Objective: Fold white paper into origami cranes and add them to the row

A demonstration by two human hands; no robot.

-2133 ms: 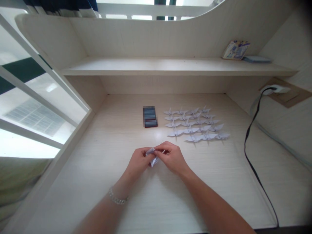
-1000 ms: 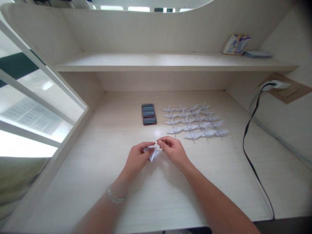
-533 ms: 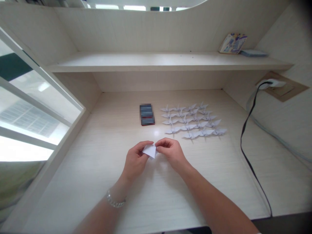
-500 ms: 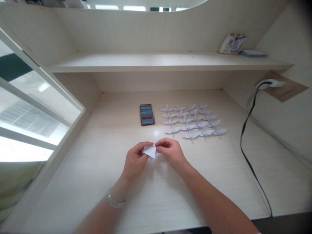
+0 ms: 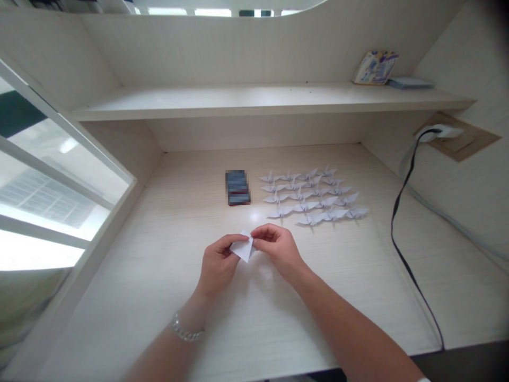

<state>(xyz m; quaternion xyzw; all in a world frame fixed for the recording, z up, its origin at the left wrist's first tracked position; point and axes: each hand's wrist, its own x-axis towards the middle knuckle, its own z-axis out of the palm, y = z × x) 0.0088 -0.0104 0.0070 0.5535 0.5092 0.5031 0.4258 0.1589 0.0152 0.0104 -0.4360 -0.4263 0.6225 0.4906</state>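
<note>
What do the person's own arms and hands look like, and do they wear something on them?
The left hand and right hand are bare, without gloves. The left forearm and right forearm are bare too, with no sleeve in view. The left wrist wears a thin, silvery bracelet of small beads or links; the right wrist shows no jewellery.

Left hand (image 5: 218, 264) and right hand (image 5: 277, 249) pinch a folded white paper piece (image 5: 245, 247) between them, above desk (image 5: 159, 297); rows of white origami cranes (image 5: 310, 194) lie ahead, beside a pixelated dark stack (image 5: 237, 188); silver bracelet (image 5: 188, 333) on left wrist
</note>
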